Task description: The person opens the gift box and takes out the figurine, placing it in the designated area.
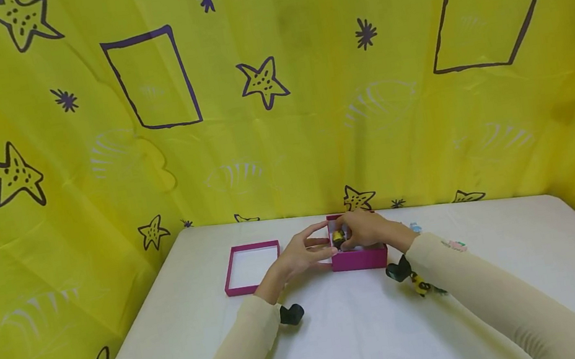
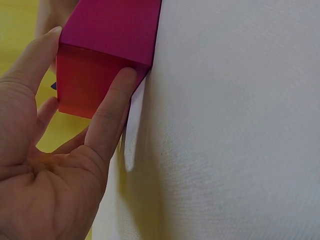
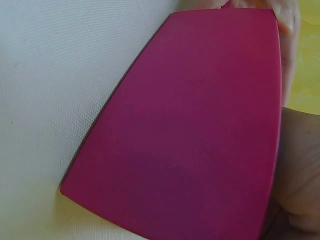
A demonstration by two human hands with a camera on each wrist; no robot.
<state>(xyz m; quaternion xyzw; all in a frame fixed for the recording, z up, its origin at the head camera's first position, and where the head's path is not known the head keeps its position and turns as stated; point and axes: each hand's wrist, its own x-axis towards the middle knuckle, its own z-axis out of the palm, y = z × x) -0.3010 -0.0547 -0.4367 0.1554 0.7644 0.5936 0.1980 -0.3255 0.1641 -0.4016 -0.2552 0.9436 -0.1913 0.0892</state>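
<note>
A magenta box (image 1: 359, 259) with a pale inside stands toward the back of the table. My left hand (image 1: 303, 252) is at its left end. Spread, fairly straight fingers touch the box's side wall (image 2: 82, 80), the thumb up at the rim corner. From above, my right hand (image 1: 365, 228) reaches into the box. Its fingertips pinch a small yellow-and-black figure (image 1: 338, 238) near the left inner wall. In the right wrist view the box's long front wall (image 3: 200, 120) hides most of that hand.
Left of the box lies a shallow magenta-rimmed lid (image 1: 252, 268), its white inside up. A yellow-and-black figure (image 1: 420, 285) lies below the right forearm. Beyond that arm are a small blue piece (image 1: 415, 227) and a pink-and-green piece (image 1: 455, 246). A yellow curtain (image 1: 281, 136) backs the table.
</note>
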